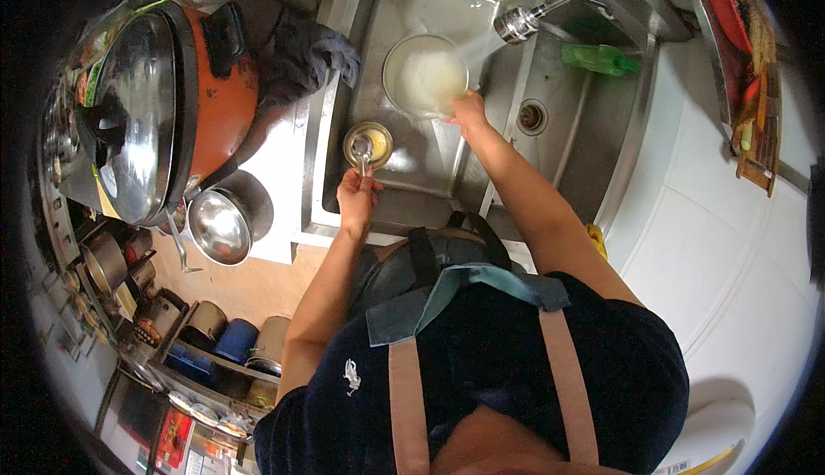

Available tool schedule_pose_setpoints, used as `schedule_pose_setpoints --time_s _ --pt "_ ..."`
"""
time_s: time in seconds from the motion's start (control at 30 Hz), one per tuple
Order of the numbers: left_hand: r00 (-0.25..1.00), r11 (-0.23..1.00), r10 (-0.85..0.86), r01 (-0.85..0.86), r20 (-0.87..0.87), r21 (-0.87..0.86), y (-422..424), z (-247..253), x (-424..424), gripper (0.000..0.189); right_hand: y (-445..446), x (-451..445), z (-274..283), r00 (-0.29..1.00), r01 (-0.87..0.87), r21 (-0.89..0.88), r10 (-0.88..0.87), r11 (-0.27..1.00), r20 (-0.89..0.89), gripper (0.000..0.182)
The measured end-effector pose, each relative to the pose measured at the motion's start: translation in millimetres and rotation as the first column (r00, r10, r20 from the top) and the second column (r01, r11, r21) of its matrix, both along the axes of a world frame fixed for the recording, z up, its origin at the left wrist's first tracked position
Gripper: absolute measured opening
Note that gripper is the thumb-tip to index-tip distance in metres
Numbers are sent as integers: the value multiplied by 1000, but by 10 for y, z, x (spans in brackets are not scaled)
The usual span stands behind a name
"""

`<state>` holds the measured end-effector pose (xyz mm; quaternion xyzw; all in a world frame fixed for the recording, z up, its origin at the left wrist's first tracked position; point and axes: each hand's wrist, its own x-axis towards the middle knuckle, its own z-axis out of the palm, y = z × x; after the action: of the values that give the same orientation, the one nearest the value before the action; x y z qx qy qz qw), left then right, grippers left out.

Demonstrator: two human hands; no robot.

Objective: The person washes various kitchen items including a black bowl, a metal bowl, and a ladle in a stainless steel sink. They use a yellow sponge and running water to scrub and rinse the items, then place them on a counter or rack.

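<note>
My right hand [469, 113] grips the rim of a round metal bowl [425, 75] in the stainless steel sink. Water sprays from the faucet head [515, 25] into this bowl, which holds cloudy, whitish, frothy liquid; what lies under the froth is hidden. At the sink's left side, my left hand [358, 197] holds a metal ladle [363, 148] by its handle. The ladle's head is over or in a small round metal bowl [387, 139] with something yellowish inside.
Left of the sink are a dark cloth [309, 56], a large orange cooker [222, 88] with a glass lid and a shiny metal bowl [220, 226]. A green plastic bottle [599, 59] lies in the right basin near the drain [532, 117]. Pots stand on shelves at lower left.
</note>
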<state>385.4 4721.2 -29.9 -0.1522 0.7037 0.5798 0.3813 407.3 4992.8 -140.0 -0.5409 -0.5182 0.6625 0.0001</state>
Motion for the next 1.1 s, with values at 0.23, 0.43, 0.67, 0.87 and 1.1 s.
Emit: schedule_pose_setpoints --time_s 0.23,0.43,0.67,0.87,1.1 --pt "998 995 61 -61 -5 74 -58 16 29 16 117 -15 231 993 117 171 -110 978 -47 14" --pt "1000 997 4 -4 -6 72 74 40 -39 14 -131 -26 563 927 353 -43 -355 935 -119 18" --pt "1000 992 -14 12 12 123 277 64 -126 15 51 -92 193 900 34 -829 -378 558 -218 18" --pt "998 992 -52 49 23 118 370 96 -211 11 54 -75 425 913 -134 -875 -285 465 -291 25" --pt "996 975 19 1 -88 221 794 192 -316 17 -76 190 162 886 89 -726 -388 681 -255 33"
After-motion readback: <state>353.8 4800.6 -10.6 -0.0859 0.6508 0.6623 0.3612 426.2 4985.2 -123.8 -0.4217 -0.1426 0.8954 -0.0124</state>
